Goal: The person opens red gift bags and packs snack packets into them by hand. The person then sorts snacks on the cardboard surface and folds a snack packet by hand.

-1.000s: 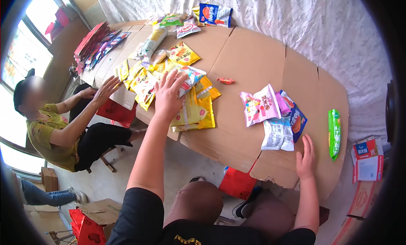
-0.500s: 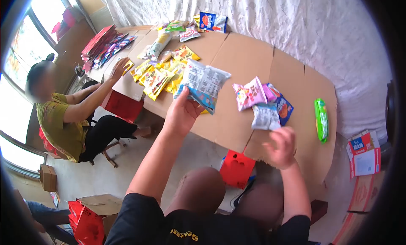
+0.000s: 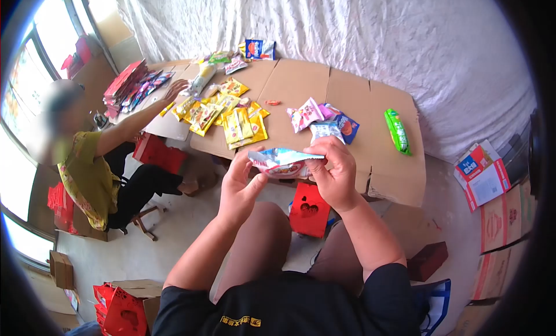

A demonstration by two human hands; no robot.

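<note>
Between my two hands is a blue, white and red snack bag [image 3: 285, 163], held in front of the table's near edge. My left hand [image 3: 238, 178] grips its left end, the thumb toward me. At the bag's right end, my right hand [image 3: 334, 172] has fingers and thumb closed on it. Just beyond lie a pink snack bag [image 3: 304, 114], a silvery-white bag [image 3: 326, 131] and a dark blue bag [image 3: 348, 127], overlapping one another. Yellow snack packets [image 3: 240, 127] are heaped to the left of these.
A green packet [image 3: 397, 131] lies on the cardboard-covered table [image 3: 373, 104] at the right. A co-worker [image 3: 95, 156] sits at the left, one arm stretched over the table. Red gift boxes [image 3: 124, 78] are stacked at the far left. Below the near edge hangs a red bag [image 3: 310, 210].
My left hand has brought the snack bag down toward me, and my right hand has come across and taken its other end. The co-worker's arm reaches farther over the table.
</note>
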